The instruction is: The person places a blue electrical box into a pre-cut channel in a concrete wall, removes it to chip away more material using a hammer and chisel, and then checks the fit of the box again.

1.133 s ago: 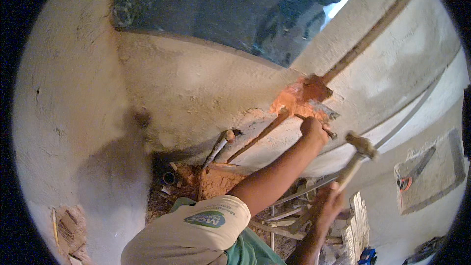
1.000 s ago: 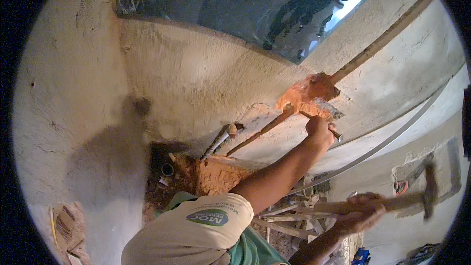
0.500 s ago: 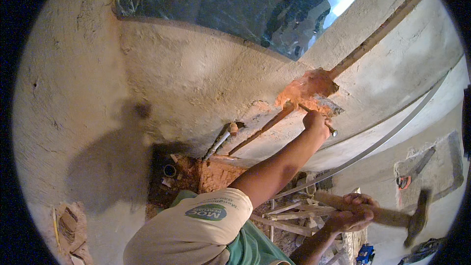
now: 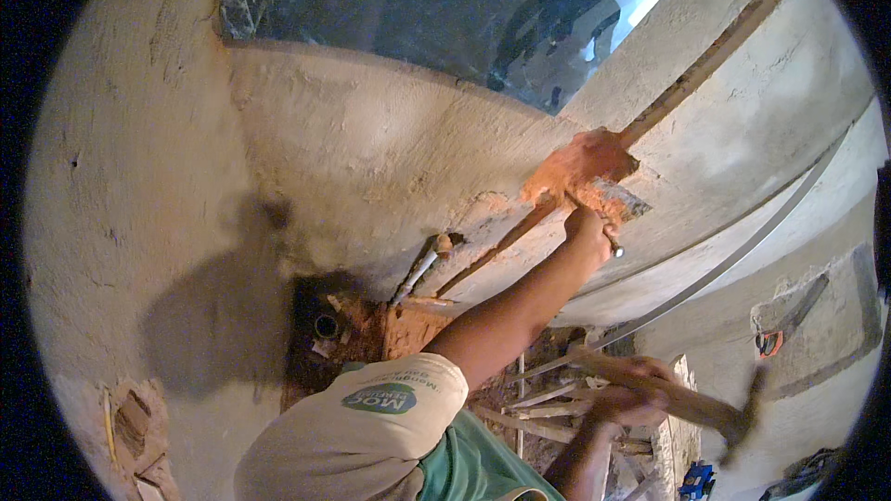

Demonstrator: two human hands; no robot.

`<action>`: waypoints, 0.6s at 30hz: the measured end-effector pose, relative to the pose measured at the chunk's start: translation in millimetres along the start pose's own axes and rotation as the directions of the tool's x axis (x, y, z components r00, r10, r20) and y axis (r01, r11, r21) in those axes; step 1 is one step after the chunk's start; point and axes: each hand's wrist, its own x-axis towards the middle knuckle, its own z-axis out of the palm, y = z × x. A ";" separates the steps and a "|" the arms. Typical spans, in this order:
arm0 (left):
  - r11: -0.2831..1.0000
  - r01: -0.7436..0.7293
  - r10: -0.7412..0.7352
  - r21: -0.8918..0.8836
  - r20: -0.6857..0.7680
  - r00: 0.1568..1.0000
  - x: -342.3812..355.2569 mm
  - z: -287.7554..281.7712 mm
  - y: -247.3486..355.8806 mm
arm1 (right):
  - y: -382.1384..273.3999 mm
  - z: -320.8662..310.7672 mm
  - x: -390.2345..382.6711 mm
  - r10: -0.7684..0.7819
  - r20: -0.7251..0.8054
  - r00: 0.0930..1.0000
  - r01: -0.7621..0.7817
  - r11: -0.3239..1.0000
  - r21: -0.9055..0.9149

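My left hand [image 4: 590, 228] is wrapped round a slim metal chisel [image 4: 616, 250], whose struck end sticks out below the fist. Its other end meets the lower edge of a rough reddish hollow [image 4: 585, 163] broken into the plastered wall. Lower right, my right hand [image 4: 639, 393] grips the wooden handle of a hammer [image 4: 691, 402]. The hammer's head is smeared by motion and stands well apart from the chisel.
A dark glossy panel [image 4: 390, 19] is set in the wall above. Narrow grooves [image 4: 715, 51] run from the hollow. A capped pipe end [image 4: 443, 245] protrudes left of my arm. Wooden pieces [image 4: 548, 408] stand below, near a blue object [image 4: 695, 480].
My right hand and the hammer have swung leftward. My left hand has shifted slightly left with the chisel, still at the hollow's lower edge.
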 end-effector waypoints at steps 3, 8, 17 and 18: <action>0.998 0.058 -0.058 0.017 0.033 0.998 -10.2 -2.1 2.2 | 67.4 -9.7 -35.4 0.449 0.221 0.866 -0.355 0.862 -0.361; 0.975 -0.073 0.079 0.208 -0.018 0.997 -32.1 -5.1 -11.6 | 55.8 -47.0 -31.8 0.288 0.051 0.956 -0.241 0.876 -0.417; 0.980 -0.006 0.011 0.199 -0.023 1.000 -62.4 -15.0 -24.4 | -6.0 -36.9 -31.9 0.240 -0.047 0.970 -0.244 0.936 -0.254; 0.985 0.012 -0.010 0.174 -0.013 1.000 -53.1 -18.1 -22.4 | -11.7 -35.9 -27.4 0.198 -0.029 0.980 -0.198 0.943 -0.267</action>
